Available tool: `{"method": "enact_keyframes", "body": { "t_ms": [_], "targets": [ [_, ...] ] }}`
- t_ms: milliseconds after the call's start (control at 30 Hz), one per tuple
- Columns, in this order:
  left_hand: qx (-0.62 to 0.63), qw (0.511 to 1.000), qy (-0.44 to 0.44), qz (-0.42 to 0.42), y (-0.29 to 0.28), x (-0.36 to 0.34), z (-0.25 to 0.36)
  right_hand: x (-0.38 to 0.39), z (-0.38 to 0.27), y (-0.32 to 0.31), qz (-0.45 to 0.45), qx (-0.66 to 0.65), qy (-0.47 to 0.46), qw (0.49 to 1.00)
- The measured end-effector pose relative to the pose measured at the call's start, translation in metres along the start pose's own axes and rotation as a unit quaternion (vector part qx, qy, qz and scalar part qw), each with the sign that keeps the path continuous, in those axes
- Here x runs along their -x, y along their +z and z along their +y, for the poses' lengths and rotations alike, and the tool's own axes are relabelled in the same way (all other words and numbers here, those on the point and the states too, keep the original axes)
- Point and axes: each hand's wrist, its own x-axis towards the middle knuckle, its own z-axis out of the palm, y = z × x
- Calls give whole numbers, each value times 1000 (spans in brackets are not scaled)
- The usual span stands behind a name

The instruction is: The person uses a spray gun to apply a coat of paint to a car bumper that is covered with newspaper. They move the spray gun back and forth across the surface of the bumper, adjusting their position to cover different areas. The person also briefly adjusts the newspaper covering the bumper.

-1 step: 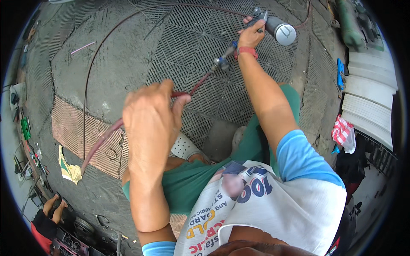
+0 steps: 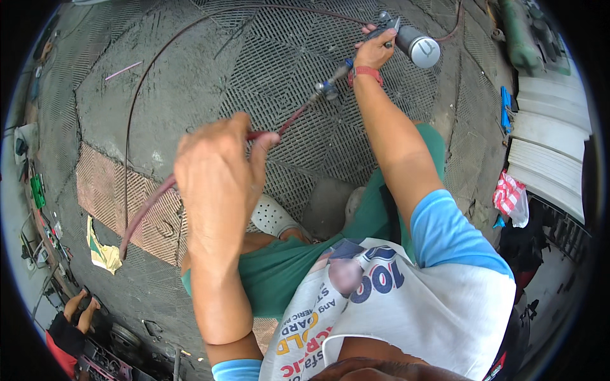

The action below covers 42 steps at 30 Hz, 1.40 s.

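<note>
From my remote seat, I saw the left hand [image 2: 219, 181] raised near the camera, fingers curled and pinching the thin dark-red rubber hose [image 2: 143, 209] between thumb and forefinger. The right hand [image 2: 373, 51] was stretched out ahead, fingers wrapped around the grey metal spray gun with its silver cup [image 2: 406, 39]. The hose ran diagonally from that gun back to the pinch, then looped away over the grey gridded floor mat [image 2: 279, 76]. I judged the hose light, limp and springy, best gripped near the fitting [image 2: 327, 90]; the gun rigid, heavier at its cup.
</note>
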Motion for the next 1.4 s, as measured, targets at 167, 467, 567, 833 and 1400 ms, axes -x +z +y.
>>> {"method": "enact_keyframes", "body": {
  "t_ms": [167,467,567,833,1400],
  "targets": [
    [-91,989,-51,106,-17,-8,-34,33,10,32,26,-54,63,996],
    [-152,969,-124,153,-29,-11,-74,166,21,133,-133,-89,95,983],
    [-137,973,-113,151,-23,-16,-82,177,12,149,-211,-92,75,970],
    [-62,993,-64,83,-2,-29,-80,124,-23,93,-255,58,29,965],
    [-82,980,-149,101,-25,-35,-105,104,-84,41,-152,88,36,984]
  ]
}}
